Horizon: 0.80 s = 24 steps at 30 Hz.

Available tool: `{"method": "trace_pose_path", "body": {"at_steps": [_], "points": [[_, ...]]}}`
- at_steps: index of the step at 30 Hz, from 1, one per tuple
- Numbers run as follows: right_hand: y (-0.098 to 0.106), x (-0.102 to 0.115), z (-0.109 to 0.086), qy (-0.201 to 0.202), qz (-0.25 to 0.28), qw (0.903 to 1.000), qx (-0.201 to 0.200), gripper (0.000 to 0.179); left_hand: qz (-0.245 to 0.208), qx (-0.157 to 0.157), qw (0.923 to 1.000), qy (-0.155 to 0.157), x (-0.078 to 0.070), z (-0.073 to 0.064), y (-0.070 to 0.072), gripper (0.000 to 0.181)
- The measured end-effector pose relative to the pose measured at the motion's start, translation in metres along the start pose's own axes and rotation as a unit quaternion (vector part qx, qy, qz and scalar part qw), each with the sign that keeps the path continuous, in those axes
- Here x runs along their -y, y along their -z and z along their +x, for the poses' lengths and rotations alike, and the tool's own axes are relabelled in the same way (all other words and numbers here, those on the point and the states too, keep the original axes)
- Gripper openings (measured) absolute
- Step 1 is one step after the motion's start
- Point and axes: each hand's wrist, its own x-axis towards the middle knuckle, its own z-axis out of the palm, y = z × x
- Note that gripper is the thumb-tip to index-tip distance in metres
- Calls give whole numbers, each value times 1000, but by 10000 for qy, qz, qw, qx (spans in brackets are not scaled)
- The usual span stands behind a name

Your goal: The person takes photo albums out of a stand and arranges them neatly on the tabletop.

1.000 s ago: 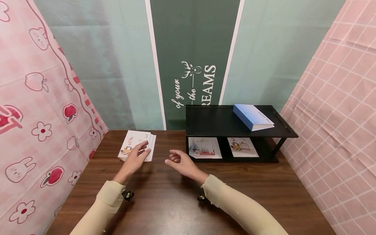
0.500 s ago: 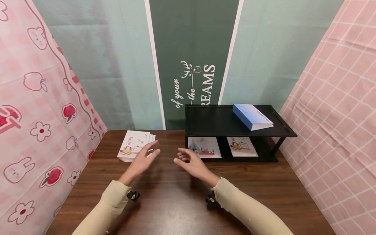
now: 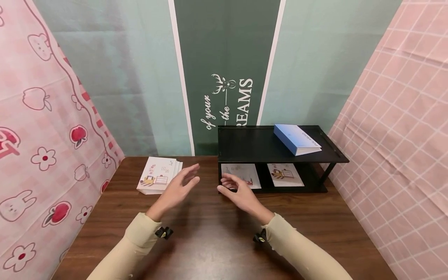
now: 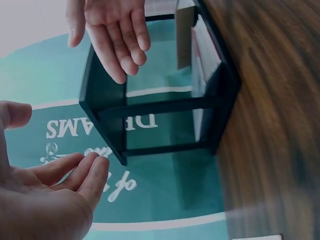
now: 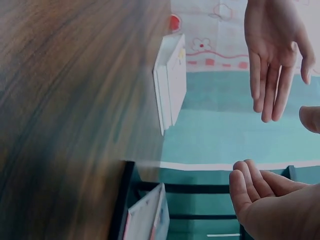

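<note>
My left hand (image 3: pixel 176 192) is held above the table, fingers extended and thumb apart, with nothing in it. Just left of it lies a stack of white illustrated booklets (image 3: pixel 157 173), also seen in the right wrist view as a white stack (image 5: pixel 170 82). My right hand (image 3: pixel 243 197), its fingers loosely bent, hovers in front of the left end of a black two-tier shelf (image 3: pixel 248 144) and holds nothing. It partly hides a booklet with a grey and red cover (image 3: pixel 245 171) on the lower tier. Another illustrated booklet (image 3: pixel 285 175) lies to its right.
A thick blue book (image 3: pixel 297 140) marked POLAROID lies on the shelf's upper tier. Brown wooden table (image 3: pixel 210 241) stretches between me and the shelf. Green cloth (image 3: pixel 227 46) hangs behind it, with pink cloths (image 3: pixel 402 116) at both sides.
Both hands have moved to the right. The left hand has come away from over the booklet stack, and the right has reached the shelf's left end. The view has shifted slightly.
</note>
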Motion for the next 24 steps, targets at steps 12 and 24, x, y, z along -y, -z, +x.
{"method": "trace_pose_path", "body": {"at_steps": [12,24], "points": [[30,12,-5,303,49,9991,-306,54,-87,181,9993,-300,-28,14,-8,55],[62,29,-11,594,-437,9962,-470,57,-306,397,9969,-608,-51,35,-23,58]]}}
